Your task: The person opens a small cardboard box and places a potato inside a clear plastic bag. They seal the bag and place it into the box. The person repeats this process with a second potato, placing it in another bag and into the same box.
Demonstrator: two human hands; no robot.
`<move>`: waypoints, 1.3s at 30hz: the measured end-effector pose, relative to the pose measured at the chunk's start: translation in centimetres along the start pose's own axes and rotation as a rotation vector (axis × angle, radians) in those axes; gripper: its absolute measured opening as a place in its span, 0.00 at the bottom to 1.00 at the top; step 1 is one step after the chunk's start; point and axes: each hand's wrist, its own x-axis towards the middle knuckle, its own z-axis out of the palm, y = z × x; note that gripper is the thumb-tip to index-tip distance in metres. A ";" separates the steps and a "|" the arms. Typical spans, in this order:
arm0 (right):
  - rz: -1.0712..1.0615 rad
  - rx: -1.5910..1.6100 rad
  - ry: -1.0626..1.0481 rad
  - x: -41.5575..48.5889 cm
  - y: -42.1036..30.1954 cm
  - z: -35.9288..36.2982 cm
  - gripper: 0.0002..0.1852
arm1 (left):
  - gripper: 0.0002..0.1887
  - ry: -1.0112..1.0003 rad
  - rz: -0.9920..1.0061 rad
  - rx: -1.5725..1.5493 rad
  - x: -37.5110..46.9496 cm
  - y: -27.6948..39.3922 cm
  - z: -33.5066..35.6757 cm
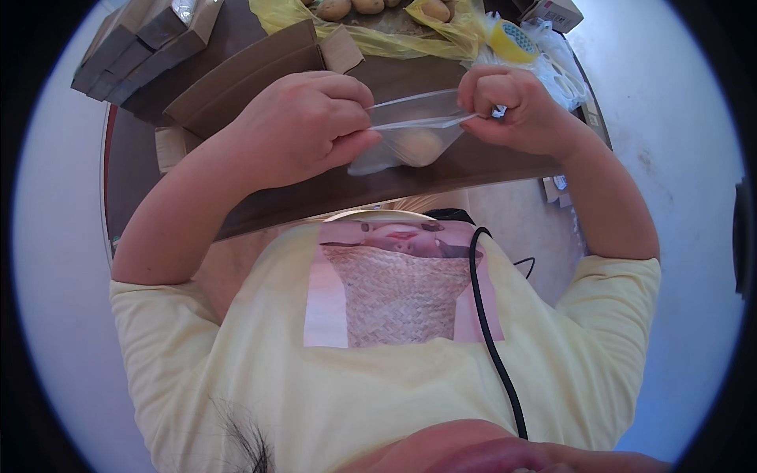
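Observation:
A clear plastic bag (378,155) hangs between my two hands over the table's near edge. My left hand (313,121) pinches one side of the bag's mouth, and my right hand (502,106) grips the other side. Stretched this way, the mouth forms two taut edges with a gap between them. Low in the bag rests a single potato (421,146), pale through the film. Just beyond my left hand, a cardboard box with raised flaps (248,77) stands on the table; my forearm hides part of it.
Several potatoes (368,6) lie on a yellow plastic bag (378,42) at the table's far side. Closed cardboard boxes (148,47) are stacked at the far left. A yellow tape roll (513,41) and white scissors handles (565,83) lie at the right. A black cable (488,331) runs down my front.

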 end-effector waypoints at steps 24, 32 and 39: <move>0.374 0.027 -0.100 2.2 -0.3 1.2 0.13 | 0.08 0.129 -0.478 -0.712 -0.7 1.1 2.9; 0.293 0.312 -0.104 2.4 -0.2 2.5 0.14 | 0.10 0.128 -0.490 -0.944 -0.1 1.1 3.6; 0.222 0.138 -0.195 3.4 -0.9 2.4 0.10 | 0.13 0.181 -0.500 -0.991 -0.2 1.7 3.7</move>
